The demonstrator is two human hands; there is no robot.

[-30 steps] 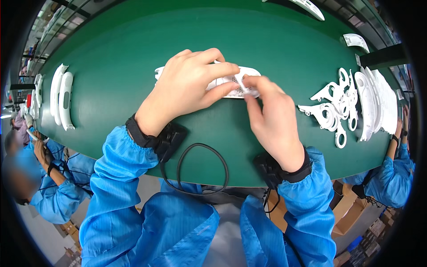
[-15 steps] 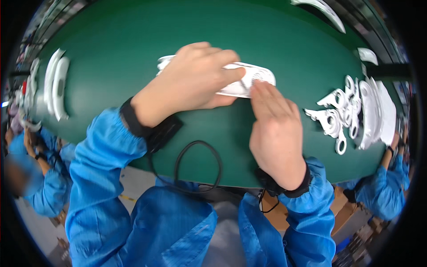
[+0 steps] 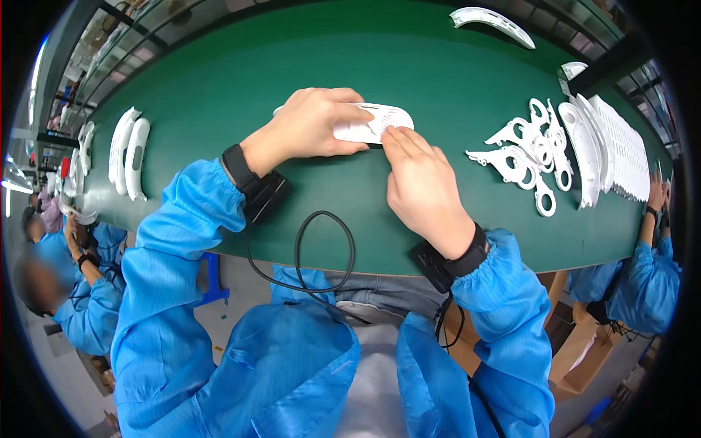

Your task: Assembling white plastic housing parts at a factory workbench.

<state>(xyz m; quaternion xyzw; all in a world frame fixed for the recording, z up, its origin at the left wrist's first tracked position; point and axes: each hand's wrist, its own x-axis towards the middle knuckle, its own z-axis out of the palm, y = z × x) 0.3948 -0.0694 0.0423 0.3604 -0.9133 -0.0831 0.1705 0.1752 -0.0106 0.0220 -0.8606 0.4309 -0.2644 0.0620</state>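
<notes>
A long white plastic housing (image 3: 355, 132) with rounded ends and a patch of small holes near its right end lies under both hands on the green table. My left hand (image 3: 310, 125) wraps over its left and middle part, thumb across the top face, and hides most of that half. My right hand (image 3: 426, 182) lays its fingertips, held together, on the right end beside the holes. Whether anything small sits under those fingertips is hidden.
Loose white ring-shaped parts (image 3: 540, 150) lie in a heap at the right, beside stacked white shells (image 3: 613, 150). Curved white covers (image 3: 136, 157) stand at the left; another cover (image 3: 493, 25) lies at the far edge. A black cable (image 3: 352, 244) loops near the front. Co-workers sit at both sides.
The view has shifted, so the table's contents sit differently in the picture. Both hands stay on the white housing, and the right fingertips remain on its right end.
</notes>
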